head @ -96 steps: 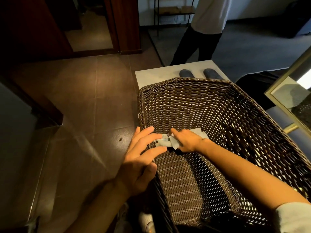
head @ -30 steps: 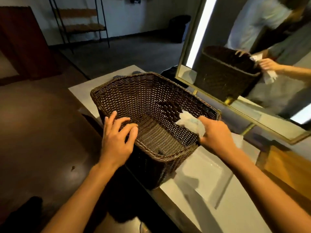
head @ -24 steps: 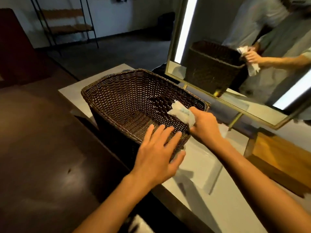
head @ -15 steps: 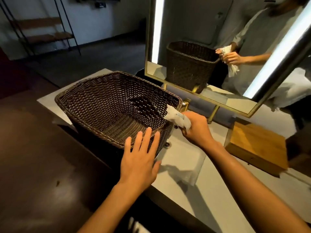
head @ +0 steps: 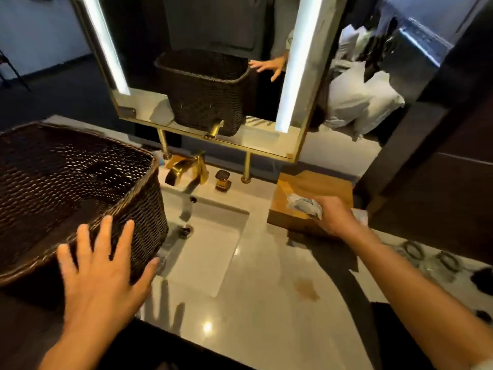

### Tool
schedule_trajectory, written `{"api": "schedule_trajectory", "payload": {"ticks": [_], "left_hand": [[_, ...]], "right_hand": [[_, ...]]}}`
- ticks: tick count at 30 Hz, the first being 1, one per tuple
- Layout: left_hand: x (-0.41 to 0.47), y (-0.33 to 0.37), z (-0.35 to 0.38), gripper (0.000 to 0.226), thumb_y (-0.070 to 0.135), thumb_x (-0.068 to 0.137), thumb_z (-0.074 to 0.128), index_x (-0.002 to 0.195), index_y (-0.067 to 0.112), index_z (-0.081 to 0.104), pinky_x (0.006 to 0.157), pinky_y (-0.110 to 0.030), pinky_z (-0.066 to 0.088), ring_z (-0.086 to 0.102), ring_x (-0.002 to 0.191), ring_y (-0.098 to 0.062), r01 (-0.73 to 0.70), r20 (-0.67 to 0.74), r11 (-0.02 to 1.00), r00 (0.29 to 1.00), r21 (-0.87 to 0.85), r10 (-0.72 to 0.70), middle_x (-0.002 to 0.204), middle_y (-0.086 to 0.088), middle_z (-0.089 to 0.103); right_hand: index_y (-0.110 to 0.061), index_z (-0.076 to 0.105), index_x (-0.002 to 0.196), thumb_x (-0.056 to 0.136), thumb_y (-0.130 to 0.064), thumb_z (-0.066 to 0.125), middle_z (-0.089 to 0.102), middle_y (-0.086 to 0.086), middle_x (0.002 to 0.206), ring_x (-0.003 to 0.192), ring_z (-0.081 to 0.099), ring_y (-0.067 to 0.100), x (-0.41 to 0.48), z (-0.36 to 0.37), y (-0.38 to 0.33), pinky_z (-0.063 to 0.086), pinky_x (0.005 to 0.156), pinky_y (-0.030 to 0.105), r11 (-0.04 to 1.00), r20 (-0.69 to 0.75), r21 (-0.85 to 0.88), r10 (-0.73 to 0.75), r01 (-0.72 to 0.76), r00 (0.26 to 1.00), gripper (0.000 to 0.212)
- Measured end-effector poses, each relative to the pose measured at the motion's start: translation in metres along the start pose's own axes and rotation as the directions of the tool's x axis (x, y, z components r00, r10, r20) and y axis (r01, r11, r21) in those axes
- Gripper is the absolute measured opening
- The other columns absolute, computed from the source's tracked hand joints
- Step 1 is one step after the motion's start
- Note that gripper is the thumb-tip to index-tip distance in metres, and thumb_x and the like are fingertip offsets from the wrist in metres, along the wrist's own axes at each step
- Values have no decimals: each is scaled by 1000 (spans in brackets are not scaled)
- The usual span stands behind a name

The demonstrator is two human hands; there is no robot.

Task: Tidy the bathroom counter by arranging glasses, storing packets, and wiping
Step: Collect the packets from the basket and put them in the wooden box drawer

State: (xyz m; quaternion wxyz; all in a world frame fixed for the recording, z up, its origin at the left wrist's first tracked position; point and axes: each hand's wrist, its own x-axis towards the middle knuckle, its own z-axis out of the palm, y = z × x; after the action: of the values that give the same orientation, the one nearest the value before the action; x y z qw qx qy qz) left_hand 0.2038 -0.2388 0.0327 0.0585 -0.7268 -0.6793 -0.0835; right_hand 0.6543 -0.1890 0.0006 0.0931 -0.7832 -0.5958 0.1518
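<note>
A dark brown wicker basket (head: pixel 66 182) stands on the left of the pale counter (head: pixel 266 303). My left hand (head: pixel 104 273) lies flat with fingers spread against the basket's near corner. My right hand (head: pixel 333 217) is closed around several white packets (head: pixel 302 205), held over the front edge of a wooden box (head: pixel 309 188) at the right of the sink. A couple of clear glasses (head: pixel 426 260) stand on the counter further right, blurred.
A white rectangular sink (head: pixel 208 249) lies between my hands, with a gold faucet (head: pixel 184 169) behind it. A gold-framed lit mirror (head: pixel 202 76) rises above. A brownish stain (head: pixel 306 287) marks the counter. Dark wall panels close the right side.
My right hand has carried the packets from the basket's rim rightward to the wooden box. My view has swung right. The left hand stays on the basket's near corner.
</note>
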Motion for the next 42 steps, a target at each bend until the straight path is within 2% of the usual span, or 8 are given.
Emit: {"api": "schedule_trajectory", "payload": {"ticks": [4,11,18,24,29,32,37,42], "left_hand": [[16,104,30,72,71,86,35,147,34,41,121,-52,21,40,143,-21,-151,201,940,955,-307,219,151,5,46],[58,270,104,40,46,93,59,126,23,66,89,-23,51,68,103,-9,144,545,698,739,-701,396,119,5,72],[85,324,159,23,34,93,63,106,18,75,91,-31,55,69,96,-12,392,655,606,694,-693,300,104,3,75],[98,358,181,26,29,93,60,95,9,76,89,-49,59,74,94,-33,604,724,403,614,-688,315,96,-15,77],[100,370,196,32,27,81,53,75,2,74,61,-31,44,65,78,-49,682,755,325,588,-655,289,79,-21,71],[101,374,198,31,14,94,51,90,-12,68,54,-25,36,50,69,-31,746,789,265,547,-612,281,82,-29,66],[104,371,204,24,10,96,53,102,-6,70,73,-35,48,64,72,-22,789,800,193,517,-583,305,95,-27,74],[103,369,210,25,10,95,57,101,-10,70,62,-26,46,60,67,-22,816,809,143,504,-561,302,88,-26,71]], "right_hand": [[-24,63,118,89,-28,70,68,9,112,99,64,30,33,0,47,57,82,44,993,-44,-120,13,-18,999,30],[-27,59,128,86,-21,74,61,6,120,107,61,30,84,21,74,57,88,45,989,-24,-135,53,-56,998,46],[-25,56,128,81,-29,77,52,3,136,124,48,24,108,51,94,39,105,42,999,-153,-1,-35,35,988,51],[-23,61,116,73,-38,80,63,-1,121,111,59,18,112,57,109,52,96,41,995,-254,37,-80,93,964,50],[-23,59,124,69,-67,67,59,0,135,125,53,19,109,68,107,38,107,36,994,-313,28,-93,107,945,70],[-23,58,126,70,-70,64,58,0,138,128,52,20,111,73,107,35,110,36,994,-323,0,-101,107,941,73],[-23,56,131,72,-72,61,54,1,144,132,49,19,113,75,107,33,114,39,996,-313,-9,-82,84,946,77],[-22,56,131,72,-72,60,54,2,144,133,49,20,112,76,106,36,114,41,996,-318,-22,-88,85,944,77]]}}
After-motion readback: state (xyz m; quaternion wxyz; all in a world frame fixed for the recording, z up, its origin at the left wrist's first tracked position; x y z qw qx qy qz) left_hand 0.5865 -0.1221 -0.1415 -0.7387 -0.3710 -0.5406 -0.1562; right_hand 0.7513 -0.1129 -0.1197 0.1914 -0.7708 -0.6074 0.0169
